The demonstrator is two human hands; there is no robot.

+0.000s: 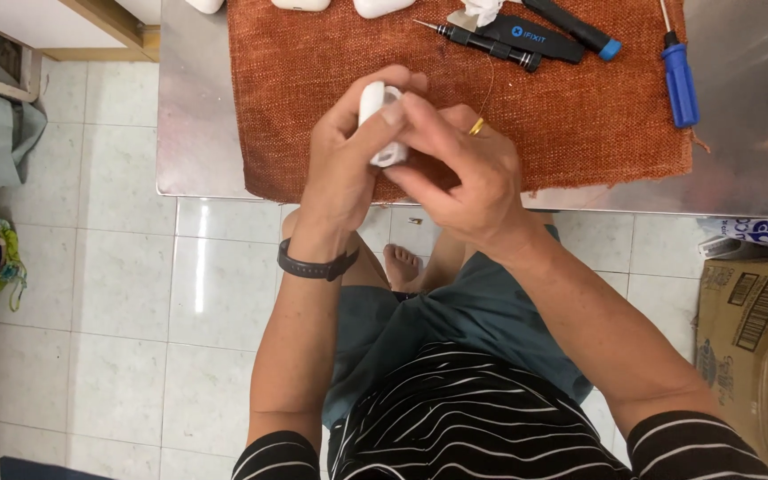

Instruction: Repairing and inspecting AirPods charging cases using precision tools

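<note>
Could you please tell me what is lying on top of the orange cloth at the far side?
On the orange cloth lie a black precision screwdriver, a black-and-blue screwdriver and white cases. Both hands cover the cloth's near middle.

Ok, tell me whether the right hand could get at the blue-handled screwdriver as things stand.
Probably yes. The blue-handled screwdriver lies uncovered on the table beyond the right hand, nothing between them; but that hand is busy holding the small white case with the left hand.

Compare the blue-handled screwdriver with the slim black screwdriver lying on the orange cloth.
The blue-handled screwdriver lies mostly on the bare metal table, nearly upright in the picture; the slim black screwdriver lies wholly on the orange cloth, slanted. One handle is plain blue, the other black and ridged. Neither is touched by a hand.
</note>
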